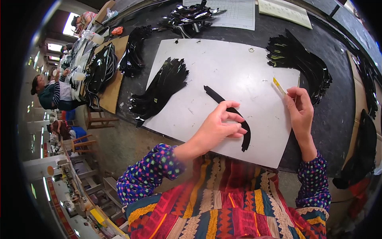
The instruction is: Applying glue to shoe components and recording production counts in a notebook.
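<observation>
A single curved black strip (217,95) lies on a white board (187,123) in front of me. My left hand (221,125) is over the strip's middle, its fingers apart and loosely bent. Whether the fingertips press on the strip I cannot tell. Between thumb and fingers, my right hand (300,107) pinches a narrow yellow-and-pale strip (278,85) above the board's right edge. One bundle of black strips (161,89) rests across the board's left side. Another bundle of black strips (300,59) fans out beyond my right hand.
Glossy black pieces (189,20) pile up at the back, beside a gridded paper sheet (238,14) and a notebook (284,12). More black strips (133,51) lie at the left, near brown cardboard (113,89). A co-worker (51,91) sits at the far left, near a wooden stool (99,119).
</observation>
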Tool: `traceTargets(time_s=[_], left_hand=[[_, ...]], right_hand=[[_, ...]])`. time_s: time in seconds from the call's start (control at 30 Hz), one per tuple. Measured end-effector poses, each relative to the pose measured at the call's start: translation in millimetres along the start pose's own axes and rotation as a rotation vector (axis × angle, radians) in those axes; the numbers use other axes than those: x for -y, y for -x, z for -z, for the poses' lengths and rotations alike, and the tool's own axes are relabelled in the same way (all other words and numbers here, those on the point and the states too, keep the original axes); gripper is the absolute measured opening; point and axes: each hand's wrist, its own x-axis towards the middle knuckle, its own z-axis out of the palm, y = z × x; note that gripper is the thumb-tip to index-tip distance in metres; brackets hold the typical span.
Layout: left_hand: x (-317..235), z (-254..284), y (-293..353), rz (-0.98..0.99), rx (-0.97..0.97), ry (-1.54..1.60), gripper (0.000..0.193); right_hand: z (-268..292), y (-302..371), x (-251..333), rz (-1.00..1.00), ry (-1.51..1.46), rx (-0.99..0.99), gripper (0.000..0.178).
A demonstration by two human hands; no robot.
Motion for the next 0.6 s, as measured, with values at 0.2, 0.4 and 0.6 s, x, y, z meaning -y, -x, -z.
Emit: traceTargets(time_s=[0.2,0.4,0.6], left_hand=[[15,21,-7,-0.794,-0.126,-1.113,0.041],[27,28,-23,-0.957,-0.223,-1.147,0.036],[32,13,-42,-1.002,-0.246,-1.042,0.032]], right_hand=[[-1,0,1,-0.047,-0.022,-0.012,0.013],[-2,0,4,-0.068,0.04,-0.004,0.014],[-3,0,5,-0.102,0.06,-0.006,0.013]])
